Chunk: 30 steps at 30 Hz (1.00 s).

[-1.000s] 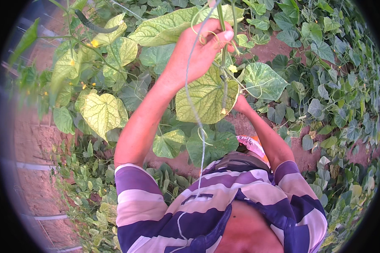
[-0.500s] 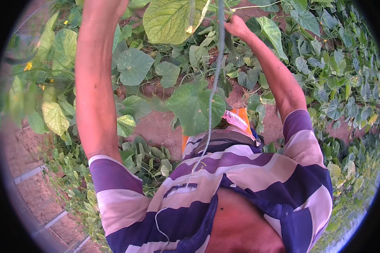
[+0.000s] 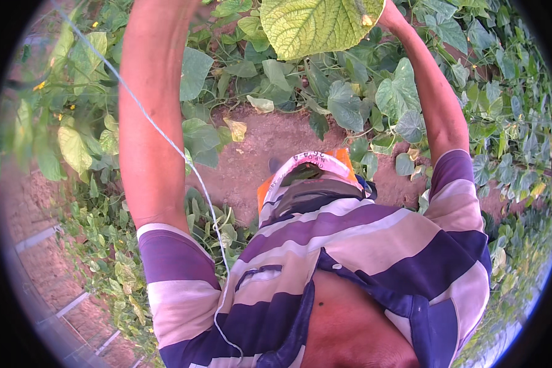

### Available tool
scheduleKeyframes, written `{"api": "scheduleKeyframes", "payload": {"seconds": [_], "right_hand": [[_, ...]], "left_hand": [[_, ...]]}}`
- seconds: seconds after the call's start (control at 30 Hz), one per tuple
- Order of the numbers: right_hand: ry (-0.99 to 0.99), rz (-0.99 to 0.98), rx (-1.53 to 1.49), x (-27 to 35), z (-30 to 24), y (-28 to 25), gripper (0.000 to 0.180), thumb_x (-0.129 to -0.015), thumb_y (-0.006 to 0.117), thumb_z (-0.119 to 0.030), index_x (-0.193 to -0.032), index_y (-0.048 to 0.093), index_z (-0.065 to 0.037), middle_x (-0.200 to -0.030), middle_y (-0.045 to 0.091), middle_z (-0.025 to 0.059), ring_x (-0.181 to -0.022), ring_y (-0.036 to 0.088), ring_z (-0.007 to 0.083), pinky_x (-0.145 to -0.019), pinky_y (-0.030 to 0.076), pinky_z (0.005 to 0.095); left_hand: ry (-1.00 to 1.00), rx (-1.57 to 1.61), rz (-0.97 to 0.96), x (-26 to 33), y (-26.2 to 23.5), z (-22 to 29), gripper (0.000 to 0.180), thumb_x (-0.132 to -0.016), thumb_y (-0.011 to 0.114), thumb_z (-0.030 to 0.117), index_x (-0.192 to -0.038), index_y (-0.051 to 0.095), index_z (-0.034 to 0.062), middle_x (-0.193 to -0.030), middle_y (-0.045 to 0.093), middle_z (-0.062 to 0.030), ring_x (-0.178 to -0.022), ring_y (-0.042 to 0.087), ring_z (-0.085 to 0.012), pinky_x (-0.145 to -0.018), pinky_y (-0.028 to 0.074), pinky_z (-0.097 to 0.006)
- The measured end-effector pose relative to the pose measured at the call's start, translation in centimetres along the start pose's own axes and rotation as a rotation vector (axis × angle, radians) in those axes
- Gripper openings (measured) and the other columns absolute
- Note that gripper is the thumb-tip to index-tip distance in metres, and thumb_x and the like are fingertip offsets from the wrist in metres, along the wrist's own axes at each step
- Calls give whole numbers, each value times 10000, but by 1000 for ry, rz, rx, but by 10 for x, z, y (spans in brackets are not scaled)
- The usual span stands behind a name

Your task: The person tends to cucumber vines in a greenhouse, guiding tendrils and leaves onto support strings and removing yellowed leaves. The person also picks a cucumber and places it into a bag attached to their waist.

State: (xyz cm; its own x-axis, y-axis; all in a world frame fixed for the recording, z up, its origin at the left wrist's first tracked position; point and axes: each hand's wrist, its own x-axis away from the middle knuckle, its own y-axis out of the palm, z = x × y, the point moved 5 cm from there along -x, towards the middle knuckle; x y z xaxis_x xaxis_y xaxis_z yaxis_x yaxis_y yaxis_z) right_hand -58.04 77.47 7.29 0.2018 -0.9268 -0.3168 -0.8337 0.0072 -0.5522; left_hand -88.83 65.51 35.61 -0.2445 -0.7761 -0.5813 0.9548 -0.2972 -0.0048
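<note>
My left forearm [image 3: 153,116] reaches up past the upper edge, so my left hand is out of the picture. At the top right of centre my right hand [image 3: 391,17] is raised among the vines. A large yellow-green leaf [image 3: 316,27] hangs beside it and covers its fingers; whether they hold anything cannot be seen. At that leaf's right edge hangs a small withered yellow flower [image 3: 367,20]. A thin pale string [image 3: 159,127] runs slantwise from the upper left, across in front of my left forearm, down to my striped shirt.
An orange and white printed sack [image 3: 340,161] hangs at my waist. Bare reddish soil [image 3: 251,159] lies in front of it. Dense vines [image 3: 497,122] with broad leaves grow on the right, and more plants [image 3: 80,147] with yellow flowers stand on the left.
My right hand has moved up and to the right. The large leaf has shifted right with it. The string has swung from the middle over to the left, and a broad leaf before my waist has gone from there.
</note>
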Motion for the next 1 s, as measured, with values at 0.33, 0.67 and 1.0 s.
{"api": "scheduleKeyframes", "payload": {"seconds": [0.33,0.67,1.0], "right_hand": [[531,-49,-441,222,175,106,388,-918,731,-259,-1232,688,-35,-1094,760,127,-926,721,216,-835,565,372],[1073,-124,-484,437,114,139,246,-956,701,-182,-1120,703,1,-1004,746,89,-777,706,153,-718,581,311],[241,412,128,289,-161,17,182,-959,674,-111,-1090,703,11,-1000,702,159,-807,706,296,-710,546,345]], "left_hand": [[-411,30,35,146,105,-200,191,-1030,653,166,-1148,689,20,-1044,750,-91,-966,718,-168,-824,584,-315],[-675,-347,-85,283,155,-316,218,-970,693,169,-1124,714,16,-874,739,-137,-780,705,-179,-722,546,-344],[-386,-636,-224,307,173,-279,183,-984,629,176,-1024,680,4,-945,690,-240,-859,669,-459,-734,527,-526]]}}
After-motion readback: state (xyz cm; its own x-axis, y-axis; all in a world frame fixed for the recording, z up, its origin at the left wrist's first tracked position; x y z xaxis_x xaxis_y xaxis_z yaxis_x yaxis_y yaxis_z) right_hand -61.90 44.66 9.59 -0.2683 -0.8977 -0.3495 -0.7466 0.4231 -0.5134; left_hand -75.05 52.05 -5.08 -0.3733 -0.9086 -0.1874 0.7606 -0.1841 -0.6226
